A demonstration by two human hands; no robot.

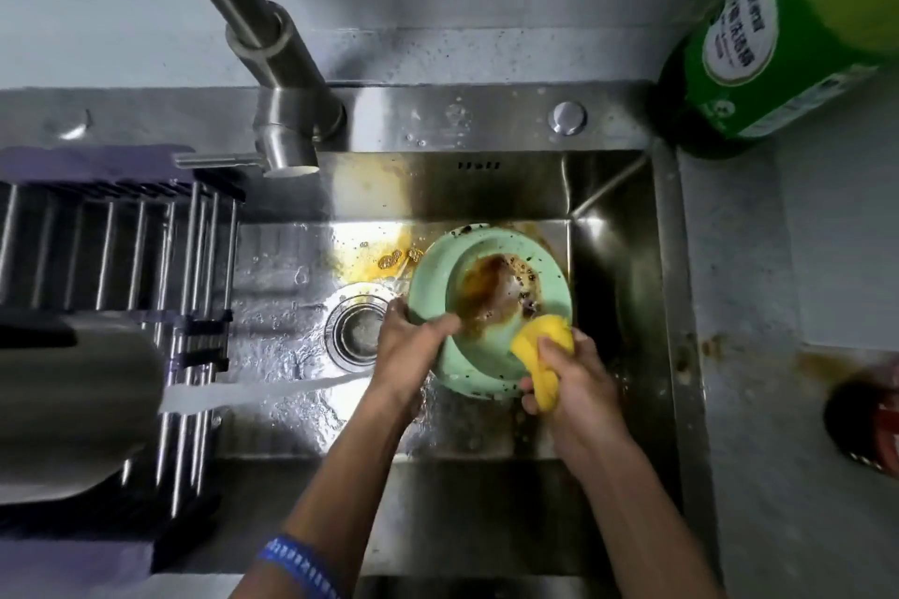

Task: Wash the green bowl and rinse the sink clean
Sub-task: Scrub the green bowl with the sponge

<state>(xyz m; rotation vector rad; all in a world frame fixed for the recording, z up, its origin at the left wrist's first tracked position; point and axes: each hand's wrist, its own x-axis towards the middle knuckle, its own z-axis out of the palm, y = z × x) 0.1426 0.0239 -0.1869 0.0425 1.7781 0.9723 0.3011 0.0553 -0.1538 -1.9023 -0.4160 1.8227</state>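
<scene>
Green bowl (489, 306), tilted in the right half of the sink (618, 287) with brown residue inside, gripped at its near-left rim by the left hand (411, 345), just beyond the right hand (569, 384) clutching a yellow sponge (542, 345) against the near-right rim.

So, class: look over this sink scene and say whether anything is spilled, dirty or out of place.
Yes. Orange-brown sauce is spilled on the sink floor behind the green bowl, and the bowl's inside is smeared brown. A similar brown stain marks the counter on the right, near a dark-topped jar. Water runs onto the sink floor, not the bowl.
</scene>
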